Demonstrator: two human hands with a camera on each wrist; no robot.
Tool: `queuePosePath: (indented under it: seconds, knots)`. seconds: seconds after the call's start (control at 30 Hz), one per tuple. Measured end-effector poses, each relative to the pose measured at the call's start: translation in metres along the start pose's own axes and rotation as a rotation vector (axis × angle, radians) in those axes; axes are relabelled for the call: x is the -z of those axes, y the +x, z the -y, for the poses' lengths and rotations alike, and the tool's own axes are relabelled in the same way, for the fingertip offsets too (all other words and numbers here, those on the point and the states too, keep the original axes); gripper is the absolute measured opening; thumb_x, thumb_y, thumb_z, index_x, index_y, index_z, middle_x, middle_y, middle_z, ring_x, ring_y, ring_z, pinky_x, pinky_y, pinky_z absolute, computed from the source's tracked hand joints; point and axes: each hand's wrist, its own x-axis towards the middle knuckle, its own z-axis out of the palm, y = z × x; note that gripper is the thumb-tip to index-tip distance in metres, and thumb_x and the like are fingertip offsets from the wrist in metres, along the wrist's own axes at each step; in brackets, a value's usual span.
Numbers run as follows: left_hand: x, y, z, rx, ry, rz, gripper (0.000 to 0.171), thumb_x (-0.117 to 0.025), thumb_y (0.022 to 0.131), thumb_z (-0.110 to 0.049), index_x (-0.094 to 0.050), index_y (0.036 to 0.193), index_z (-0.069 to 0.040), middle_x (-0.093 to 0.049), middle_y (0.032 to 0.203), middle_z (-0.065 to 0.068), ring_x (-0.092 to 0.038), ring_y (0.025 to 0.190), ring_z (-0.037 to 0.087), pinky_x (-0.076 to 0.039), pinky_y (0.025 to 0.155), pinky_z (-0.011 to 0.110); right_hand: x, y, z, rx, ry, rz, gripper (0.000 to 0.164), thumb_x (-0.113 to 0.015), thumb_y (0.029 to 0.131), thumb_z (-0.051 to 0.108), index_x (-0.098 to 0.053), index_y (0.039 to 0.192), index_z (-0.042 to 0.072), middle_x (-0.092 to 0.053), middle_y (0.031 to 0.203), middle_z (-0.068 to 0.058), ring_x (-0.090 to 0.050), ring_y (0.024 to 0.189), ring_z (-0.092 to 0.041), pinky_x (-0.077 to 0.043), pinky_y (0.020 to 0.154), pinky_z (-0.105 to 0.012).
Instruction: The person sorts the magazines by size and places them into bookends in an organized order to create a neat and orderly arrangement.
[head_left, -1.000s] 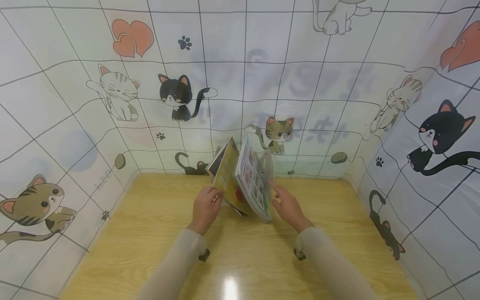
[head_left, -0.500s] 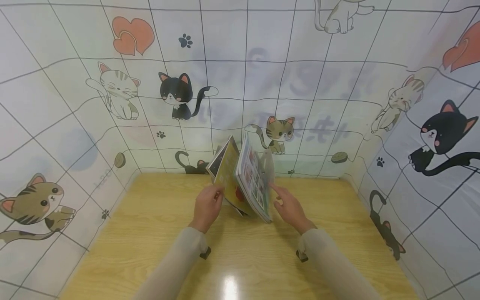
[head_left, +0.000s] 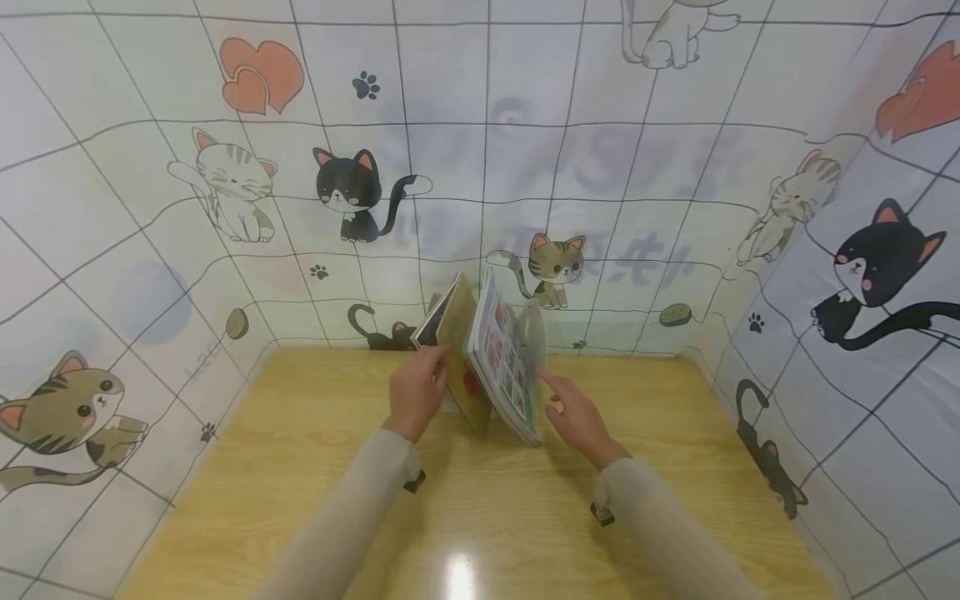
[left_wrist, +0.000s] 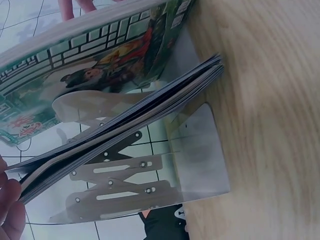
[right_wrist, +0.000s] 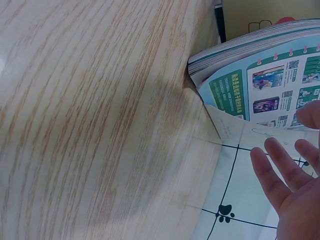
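Observation:
Two thin magazines lean in an expandable metal bookend [left_wrist: 115,180] with riveted slats. My left hand [head_left: 415,392] pinches the near edge of the yellow-covered magazine [head_left: 459,354]; in the left wrist view its fingertips [left_wrist: 12,200] sit at the edge of the thin pages. A dark-covered one [head_left: 431,325] shows behind it on the left. Right of these a thick book [head_left: 504,358] stands tilted, with a grid of small pictures on its facing cover. My right hand [head_left: 577,417] has its index finger extended to the bookend's right plate [head_left: 534,329], other fingers loosely bent and holding nothing.
All of this stands on a wood-grain table [head_left: 337,500] near its back edge. Behind and at both sides hangs white gridded cloth [head_left: 465,100] printed with cartoon cats. Each wrist wears a small dark device below its pale sleeve.
My left hand has moved slightly up and away along the yellow-covered magazine, whose lower corner has shifted left and now looks steeper. The right hand and the thick book stay nearly still.

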Motion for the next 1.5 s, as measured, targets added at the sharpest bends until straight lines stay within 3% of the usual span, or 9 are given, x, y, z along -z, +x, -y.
queuePosePath:
  seconds: [0.27,0.6,1.03,1.33,1.5]
  knots:
    - [0.0,0.005,0.006,0.0,0.027,0.0,0.016,-0.067,0.087,-0.005,-0.072,0.102,-0.01,-0.069,0.089,0.003,-0.055,0.052,0.014,-0.041,0.042,0.027,-0.001,0.0,0.001,0.015,-0.014,-0.002,0.067,-0.061,0.09,0.002,-0.039,0.15,0.024,-0.048,0.142,-0.005,-0.063,0.103,-0.026,-0.048,0.058,-0.029]
    - [0.0,-0.009,0.006,0.004,0.012,0.016,0.016,-0.068,0.086,-0.005,-0.072,0.1,-0.012,-0.065,0.085,0.0,-0.056,0.06,0.014,-0.044,0.046,0.027,-0.003,-0.001,0.001,0.023,-0.009,-0.004,0.066,-0.062,0.089,0.001,-0.04,0.149,0.02,-0.047,0.143,-0.007,-0.062,0.104,-0.027,-0.043,0.047,-0.025]
    - [0.001,-0.019,0.011,0.001,-0.03,-0.014,0.015,-0.067,0.083,-0.003,-0.071,0.097,-0.009,-0.063,0.083,0.002,-0.052,0.058,0.014,-0.045,0.048,0.028,-0.002,-0.002,0.0,0.007,0.003,-0.001,0.069,-0.061,0.089,-0.001,-0.04,0.149,0.022,-0.047,0.144,-0.002,-0.062,0.103,-0.025,-0.045,0.05,-0.027]
    - [-0.001,-0.005,0.007,0.002,-0.023,-0.012,0.019,-0.063,0.086,-0.002,-0.071,0.101,-0.01,-0.064,0.088,0.002,-0.058,0.063,0.017,-0.047,0.047,0.032,-0.003,-0.003,-0.002,0.034,0.013,-0.022,0.068,-0.063,0.089,0.0,-0.041,0.149,0.021,-0.048,0.143,-0.006,-0.063,0.102,-0.028,-0.044,0.047,-0.025]
    - [-0.002,0.003,0.006,0.024,0.007,-0.046,0.019,-0.064,0.085,0.0,-0.071,0.101,-0.009,-0.066,0.091,0.004,-0.063,0.073,0.021,-0.052,0.052,0.034,-0.005,-0.004,-0.004,0.058,0.008,-0.041,0.068,-0.064,0.088,-0.003,-0.042,0.148,0.019,-0.048,0.142,-0.006,-0.064,0.101,-0.031,-0.044,0.05,-0.026]
